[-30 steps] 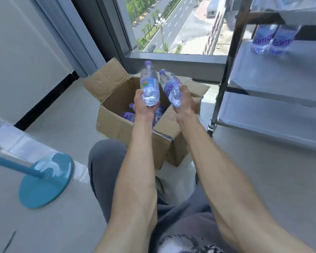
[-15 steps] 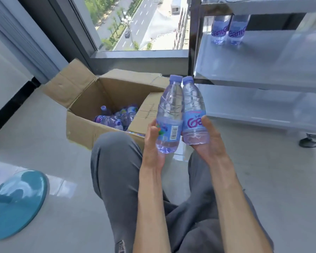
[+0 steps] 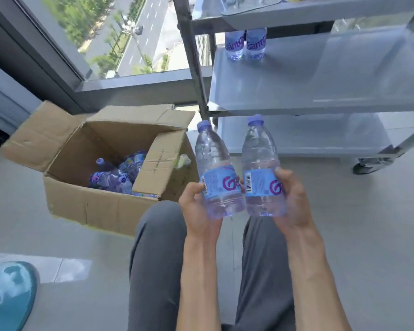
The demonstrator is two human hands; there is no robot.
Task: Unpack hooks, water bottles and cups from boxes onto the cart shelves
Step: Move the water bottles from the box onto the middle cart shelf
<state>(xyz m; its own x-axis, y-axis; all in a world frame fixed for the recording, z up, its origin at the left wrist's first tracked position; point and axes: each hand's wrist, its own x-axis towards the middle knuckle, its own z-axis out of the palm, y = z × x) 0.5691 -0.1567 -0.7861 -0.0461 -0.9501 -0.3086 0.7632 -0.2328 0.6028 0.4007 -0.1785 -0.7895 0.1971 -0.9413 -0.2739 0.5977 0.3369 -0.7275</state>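
Note:
My left hand (image 3: 198,211) grips a clear water bottle (image 3: 214,170) with a purple cap and blue label, held upright. My right hand (image 3: 294,201) grips a second, matching water bottle (image 3: 261,168) just to its right. Both bottles hang above my knees, in front of the metal cart's lower shelves. An open cardboard box (image 3: 86,204) on the floor to the left holds several more bottles (image 3: 115,175). Two bottles (image 3: 246,44) stand at the back left of the cart's middle shelf (image 3: 320,91).
The cart's bottom shelf (image 3: 308,139) sits just above the floor, with a caster wheel (image 3: 368,164) at the right. A cart upright (image 3: 194,68) stands between box and shelves. A window lies behind. A teal round base (image 3: 7,295) is at bottom left. My grey trouser legs (image 3: 158,259) fill the foreground.
Both hands have carried the bottles from above the box rightward and toward me, in front of the cart. The bottles, pressed together half a second ago, are now slightly apart.

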